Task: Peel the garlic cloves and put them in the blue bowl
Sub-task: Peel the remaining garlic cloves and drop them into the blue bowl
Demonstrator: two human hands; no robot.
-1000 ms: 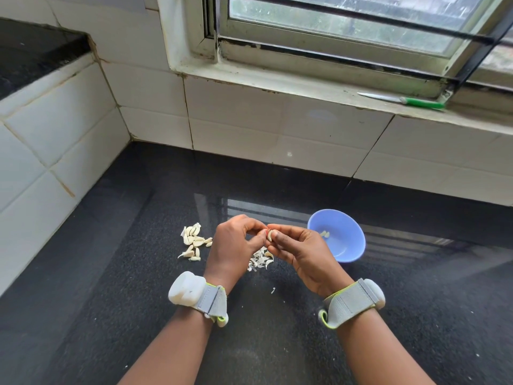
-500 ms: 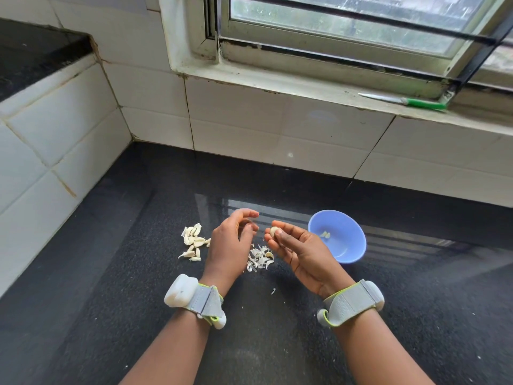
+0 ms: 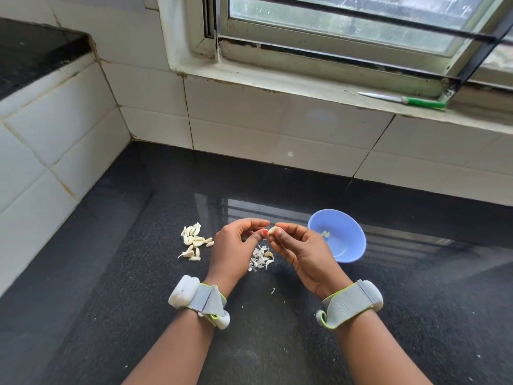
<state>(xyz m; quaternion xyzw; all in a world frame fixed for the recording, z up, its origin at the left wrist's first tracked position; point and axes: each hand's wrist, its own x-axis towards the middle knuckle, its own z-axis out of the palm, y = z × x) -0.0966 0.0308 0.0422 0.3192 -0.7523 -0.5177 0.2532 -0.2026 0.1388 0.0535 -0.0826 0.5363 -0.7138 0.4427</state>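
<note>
Right hand (image 3: 302, 250) pinches a small pale garlic clove (image 3: 272, 229) at its fingertips above the black speckled stone bench (image 3: 116, 287). Left hand (image 3: 231, 245), fingers curled, touches the clove's end. Round blue plastic bowl (image 3: 351, 245) just right holds peeled bits. Unpeeled cloves pile (image 3: 194, 241) left; skins (image 3: 261, 258) below hands.

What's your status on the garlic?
Right hand pinching garlic clove, left hand at it, grip unclear. Blue bowl beside right hand, few pieces inside. Nothing blocking.

Bright daylight from the window (image 3: 347, 20) glares on the countertop (image 3: 138, 273); edges bend.
</note>
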